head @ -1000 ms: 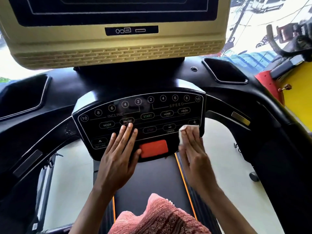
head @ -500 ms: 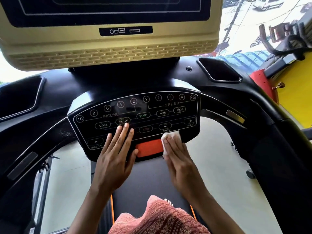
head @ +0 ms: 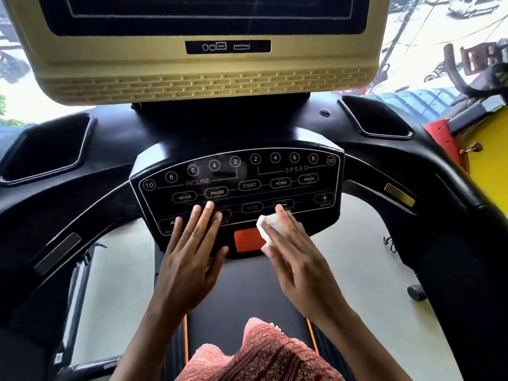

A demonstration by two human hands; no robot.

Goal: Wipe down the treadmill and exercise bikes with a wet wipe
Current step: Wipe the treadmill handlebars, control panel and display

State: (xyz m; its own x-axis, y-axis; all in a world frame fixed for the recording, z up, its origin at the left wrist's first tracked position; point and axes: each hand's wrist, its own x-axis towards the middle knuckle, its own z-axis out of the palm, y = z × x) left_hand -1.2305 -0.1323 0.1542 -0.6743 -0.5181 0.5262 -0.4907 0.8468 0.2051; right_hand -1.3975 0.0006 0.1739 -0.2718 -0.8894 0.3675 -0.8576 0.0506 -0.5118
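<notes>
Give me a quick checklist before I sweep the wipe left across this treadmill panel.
1. Wet wipe under the right hand fingers: ok.
2. Wipe pressed on the control panel, beside the orange button: ok.
3. Path to the left free: not ok, the left hand lies flat over the lower-left buttons.
4. Belt stopped: cannot tell; the screen looks dark.
5. Wipe damp enough: cannot tell.
</notes>
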